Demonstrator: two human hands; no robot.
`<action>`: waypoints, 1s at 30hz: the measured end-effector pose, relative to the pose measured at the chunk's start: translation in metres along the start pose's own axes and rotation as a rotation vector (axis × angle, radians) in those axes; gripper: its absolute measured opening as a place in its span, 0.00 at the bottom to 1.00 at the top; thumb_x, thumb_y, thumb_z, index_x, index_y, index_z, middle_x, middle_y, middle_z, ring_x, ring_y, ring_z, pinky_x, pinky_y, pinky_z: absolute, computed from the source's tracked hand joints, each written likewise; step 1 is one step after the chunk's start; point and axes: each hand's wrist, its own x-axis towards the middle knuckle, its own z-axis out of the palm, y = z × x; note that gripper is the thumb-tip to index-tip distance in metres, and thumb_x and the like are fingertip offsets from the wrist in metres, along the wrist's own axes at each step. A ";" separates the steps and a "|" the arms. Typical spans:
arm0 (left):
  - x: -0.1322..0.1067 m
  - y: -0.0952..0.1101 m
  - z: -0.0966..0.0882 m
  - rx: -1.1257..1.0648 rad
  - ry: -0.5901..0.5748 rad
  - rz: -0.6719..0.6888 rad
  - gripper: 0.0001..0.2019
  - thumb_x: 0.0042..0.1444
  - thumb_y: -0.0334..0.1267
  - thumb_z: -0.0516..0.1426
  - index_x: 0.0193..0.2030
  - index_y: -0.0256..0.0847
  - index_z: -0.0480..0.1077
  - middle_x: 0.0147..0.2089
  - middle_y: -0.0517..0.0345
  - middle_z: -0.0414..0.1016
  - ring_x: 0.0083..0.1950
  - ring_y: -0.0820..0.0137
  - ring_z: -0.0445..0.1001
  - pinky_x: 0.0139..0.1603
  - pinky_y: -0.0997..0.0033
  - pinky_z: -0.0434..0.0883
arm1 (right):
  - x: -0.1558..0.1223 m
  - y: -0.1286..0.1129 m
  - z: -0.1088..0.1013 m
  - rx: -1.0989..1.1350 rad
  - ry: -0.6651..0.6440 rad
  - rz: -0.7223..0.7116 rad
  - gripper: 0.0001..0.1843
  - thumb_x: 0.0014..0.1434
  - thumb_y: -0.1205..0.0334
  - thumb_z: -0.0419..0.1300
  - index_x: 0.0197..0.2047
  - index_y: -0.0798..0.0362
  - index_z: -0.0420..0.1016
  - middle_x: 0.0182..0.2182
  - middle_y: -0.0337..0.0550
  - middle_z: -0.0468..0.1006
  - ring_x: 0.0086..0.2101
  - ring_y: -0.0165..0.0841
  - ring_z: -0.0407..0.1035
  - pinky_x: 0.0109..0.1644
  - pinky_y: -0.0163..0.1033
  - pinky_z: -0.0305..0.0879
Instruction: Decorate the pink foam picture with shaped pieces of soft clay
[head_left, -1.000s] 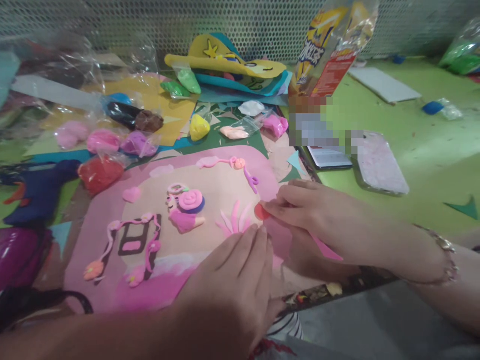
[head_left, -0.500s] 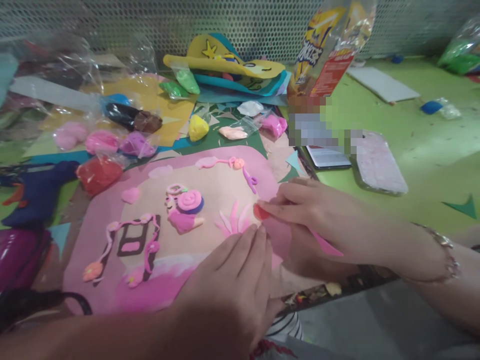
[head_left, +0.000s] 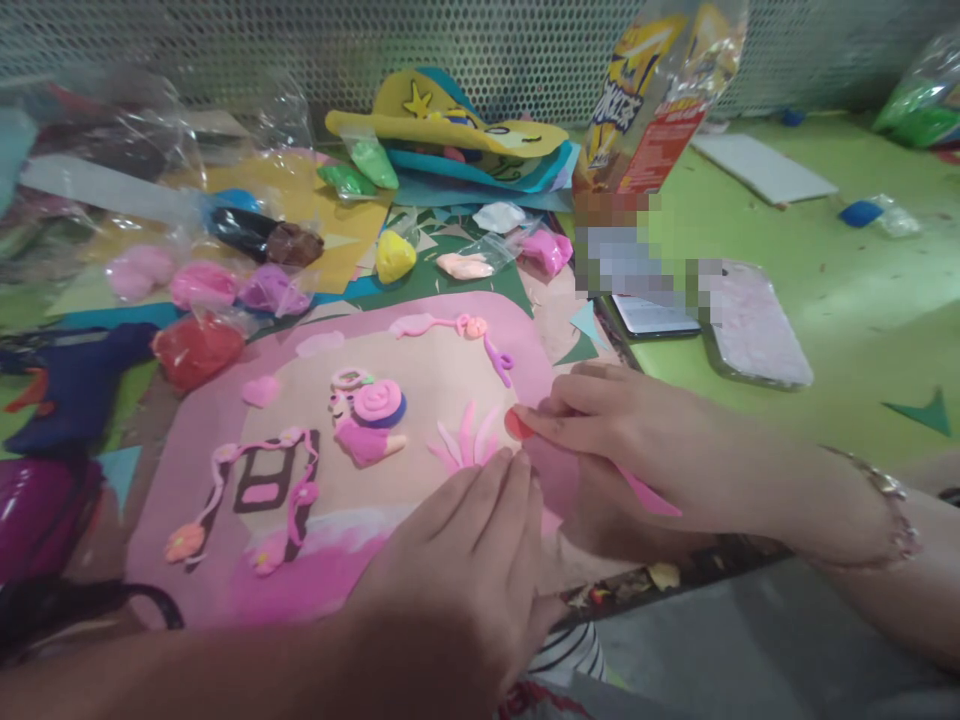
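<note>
The red disc (head_left: 515,422) touches the right hand (head_left: 637,425) at its index fingertip, just beyond the left hand's (head_left: 461,555) fingertips, which lie together on the pink card (head_left: 196,420). It looks small and round. Whether either hand grips anything, I cannot tell.

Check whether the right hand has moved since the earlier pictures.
No: against the pale phone case, the right hand shows no clear shift, staying at the red disc.

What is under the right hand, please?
Part of a reddish disc shows from under the right hand, and a pink pointed piece sticks out. What else lies there is covered.
</note>
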 end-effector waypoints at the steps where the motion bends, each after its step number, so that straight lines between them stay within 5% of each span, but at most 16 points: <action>1: 0.000 0.000 0.000 0.003 0.001 0.003 0.21 0.59 0.43 0.52 0.49 0.25 0.72 0.53 0.39 0.73 0.55 0.55 0.71 0.57 0.59 0.66 | 0.000 0.000 0.001 -0.008 0.013 -0.003 0.07 0.57 0.68 0.53 0.35 0.56 0.73 0.34 0.47 0.69 0.33 0.35 0.60 0.38 0.43 0.57; 8: 0.000 -0.001 0.001 0.006 0.009 0.004 0.21 0.60 0.43 0.52 0.49 0.24 0.72 0.53 0.39 0.73 0.56 0.55 0.71 0.57 0.58 0.66 | -0.003 0.004 0.001 0.000 0.099 -0.017 0.19 0.55 0.70 0.53 0.50 0.56 0.71 0.35 0.48 0.71 0.34 0.36 0.64 0.38 0.43 0.61; 11: 0.000 -0.001 0.000 0.002 -0.009 0.004 0.22 0.60 0.44 0.52 0.50 0.24 0.71 0.54 0.38 0.72 0.57 0.54 0.70 0.58 0.59 0.66 | -0.004 0.004 0.000 0.067 0.269 0.031 0.21 0.58 0.73 0.48 0.53 0.55 0.69 0.42 0.50 0.72 0.42 0.37 0.67 0.43 0.42 0.65; 16: 0.000 -0.002 -0.001 0.015 -0.014 0.022 0.23 0.60 0.44 0.51 0.50 0.22 0.70 0.54 0.35 0.72 0.57 0.53 0.69 0.58 0.58 0.64 | 0.000 0.007 -0.002 0.074 0.460 0.047 0.16 0.62 0.72 0.48 0.48 0.52 0.71 0.48 0.46 0.74 0.48 0.34 0.68 0.50 0.41 0.67; 19: 0.000 -0.003 -0.001 0.013 -0.032 0.036 0.24 0.61 0.44 0.51 0.52 0.20 0.69 0.56 0.32 0.69 0.59 0.52 0.67 0.58 0.57 0.63 | 0.003 0.010 -0.002 0.073 0.468 0.019 0.13 0.62 0.71 0.50 0.42 0.52 0.73 0.45 0.46 0.75 0.46 0.33 0.70 0.48 0.41 0.69; 25: 0.002 -0.006 -0.002 0.002 -0.047 0.065 0.24 0.61 0.43 0.49 0.52 0.20 0.69 0.55 0.33 0.70 0.58 0.52 0.68 0.57 0.58 0.63 | 0.009 0.014 -0.001 0.289 0.691 0.060 0.01 0.57 0.68 0.60 0.33 0.53 0.72 0.34 0.43 0.74 0.37 0.32 0.70 0.42 0.39 0.70; 30: 0.003 -0.005 -0.003 0.004 -0.067 0.051 0.24 0.62 0.44 0.48 0.53 0.22 0.69 0.56 0.34 0.70 0.58 0.53 0.68 0.57 0.59 0.63 | 0.008 0.011 0.000 0.416 0.820 0.135 0.08 0.57 0.70 0.59 0.40 0.50 0.67 0.48 0.44 0.69 0.40 0.31 0.70 0.42 0.39 0.72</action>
